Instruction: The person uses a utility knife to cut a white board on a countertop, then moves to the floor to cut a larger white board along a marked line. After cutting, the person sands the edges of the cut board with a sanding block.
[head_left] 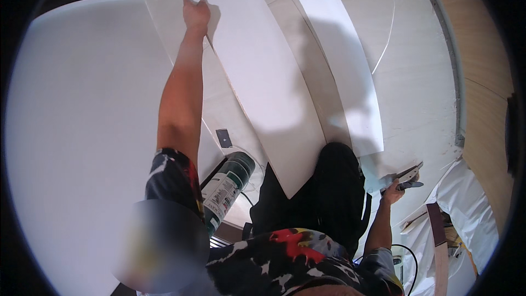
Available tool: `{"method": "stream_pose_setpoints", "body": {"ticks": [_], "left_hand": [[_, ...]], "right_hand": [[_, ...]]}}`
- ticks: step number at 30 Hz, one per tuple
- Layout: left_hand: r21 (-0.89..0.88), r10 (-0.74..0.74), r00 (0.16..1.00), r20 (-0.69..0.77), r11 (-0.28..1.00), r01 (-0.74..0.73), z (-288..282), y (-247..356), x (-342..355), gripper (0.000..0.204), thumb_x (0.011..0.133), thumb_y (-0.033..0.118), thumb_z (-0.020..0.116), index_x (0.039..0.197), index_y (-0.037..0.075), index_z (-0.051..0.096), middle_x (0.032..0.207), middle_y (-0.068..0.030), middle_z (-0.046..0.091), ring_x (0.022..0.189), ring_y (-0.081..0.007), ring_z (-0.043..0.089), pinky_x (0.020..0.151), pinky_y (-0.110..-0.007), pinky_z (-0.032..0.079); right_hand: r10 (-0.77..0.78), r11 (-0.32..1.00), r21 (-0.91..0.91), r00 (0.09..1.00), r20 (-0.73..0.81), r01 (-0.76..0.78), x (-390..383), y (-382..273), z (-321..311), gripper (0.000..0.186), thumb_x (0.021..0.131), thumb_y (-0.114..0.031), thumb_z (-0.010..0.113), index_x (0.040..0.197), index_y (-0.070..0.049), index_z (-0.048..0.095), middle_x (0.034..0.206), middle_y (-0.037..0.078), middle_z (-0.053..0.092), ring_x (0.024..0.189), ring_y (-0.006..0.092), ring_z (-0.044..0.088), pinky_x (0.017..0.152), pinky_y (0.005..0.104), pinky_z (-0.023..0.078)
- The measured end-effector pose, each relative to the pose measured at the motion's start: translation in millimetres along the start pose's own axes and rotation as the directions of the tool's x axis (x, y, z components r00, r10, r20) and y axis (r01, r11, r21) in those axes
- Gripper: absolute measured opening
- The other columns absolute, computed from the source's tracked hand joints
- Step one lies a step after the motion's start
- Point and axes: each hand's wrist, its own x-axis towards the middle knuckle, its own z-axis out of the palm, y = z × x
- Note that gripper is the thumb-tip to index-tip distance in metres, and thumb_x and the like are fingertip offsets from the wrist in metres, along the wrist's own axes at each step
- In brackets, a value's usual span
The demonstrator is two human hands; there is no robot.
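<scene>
A long white board (263, 71) slants across the middle, its near end by my black-trousered legs. Near its far left corner my left hand (197, 15) is closed on the long edge. My right hand (392, 192), low on the right, is closed around a metal hand tool (408, 175) with a long narrow body and a grey lever-like part; its exact kind is unclear. The tool is apart from the held board. To the right of that board lie a narrower beige strip (315, 66) and another white panel (356, 77).
A dark green canister (235, 172) with a white label is left of my legs. Beyond it lies a small dark rectangle (224, 138). A large white panel (82, 120) fills the left. Plastic sheeting (468, 197) and wooden pieces (441, 263) are at lower right.
</scene>
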Motion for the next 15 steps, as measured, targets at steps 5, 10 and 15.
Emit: {"method": "stream_pose_setpoints", "body": {"ticks": [5, 10, 15], "left_hand": [[0.176, 0.018, 0.998, -0.059, 0.984, -0.007, -12, 34, -26, 0.033, 0.088, 0.013, 0.066, 0.111, -0.01, 0.063, 0.098, -0.0259, 0.071, 0.092, -0.0431, 0.069, 0.082, -0.046, 0.053], [0.087, 0.028, 0.977, -0.213, 0.996, -0.01, -17, 35, -33, 0.036, 0.084, 0.011, 0.071, 0.113, -0.009, 0.068, 0.099, -0.0262, 0.072, 0.09, -0.0386, 0.071, 0.082, -0.041, 0.054], [0.046, 0.06, 0.973, -0.222, 0.998, -0.051, -10, 22, -30, 0.048, 0.08, 0.009, 0.073, 0.122, -0.012, 0.063, 0.099, -0.0297, 0.071, 0.093, -0.0406, 0.071, 0.084, -0.042, 0.055]], "right_hand": [[0.033, 0.998, -0.053, 0.999, -0.041, -0.035, 1, -1, -3, 0.084, 0.085, -0.06, 0.068, 0.119, 0.014, 0.049, 0.112, 0.028, 0.062, 0.101, 0.0416, 0.064, 0.088, 0.0508, 0.051], [0.089, 0.996, -0.001, 0.996, 0.017, -0.089, -4, -18, -10, 0.078, 0.087, -0.055, 0.07, 0.118, 0.015, 0.051, 0.11, 0.028, 0.064, 0.099, 0.04, 0.065, 0.086, 0.0493, 0.052], [0.082, 0.968, 0.243, 0.992, -0.099, -0.056, -19, -30, -31, 0.071, 0.088, -0.05, 0.072, 0.118, 0.011, 0.054, 0.108, 0.023, 0.065, 0.094, 0.0359, 0.063, 0.083, 0.0471, 0.052]]}}
